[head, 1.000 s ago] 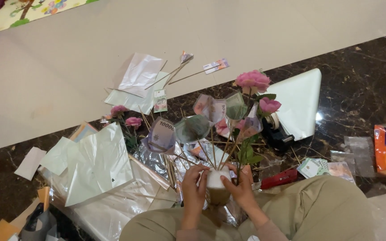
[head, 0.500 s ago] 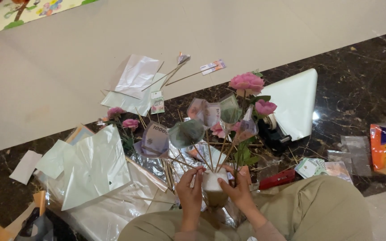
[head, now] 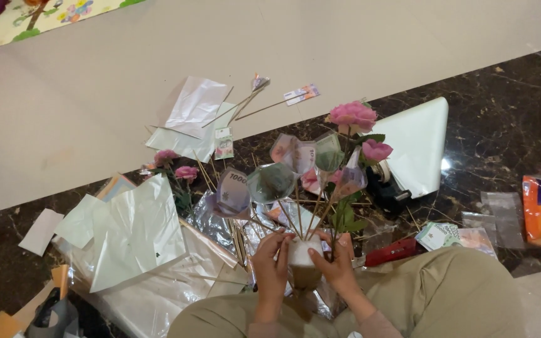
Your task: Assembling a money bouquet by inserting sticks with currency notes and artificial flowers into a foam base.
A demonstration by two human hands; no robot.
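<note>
Both hands are staying clamped on the same white base while the view is shifting only slightly from the earlier frames; the bundle above them is sitting a little lower and nearer the lap, otherwise nothing on the floor is changing place.

Head view, edges and room: left hand and right hand are working close over the lap, hemmed in on both sides. Just left of the left hand, clear and pale green wrapping sheets are lying spread and overlapping. Just right of the right hand, a red flat tool is lying on the dark marble floor, with a small stack of paper money beyond it. Further ahead of the right hand, a black tape dispenser is sitting against a white folded sheet. Open bare floor is showing only well ahead, on the pale strip.

Hand pose: both hands are cupping a white foam block between them, fingers curled around its sides, thumbs toward the top, wrists rising from the lap. Thin wooden sticks are standing up out of the block, fanning outward, carrying rolled banknote cones and pink artificial roses directly above the hands.
</note>
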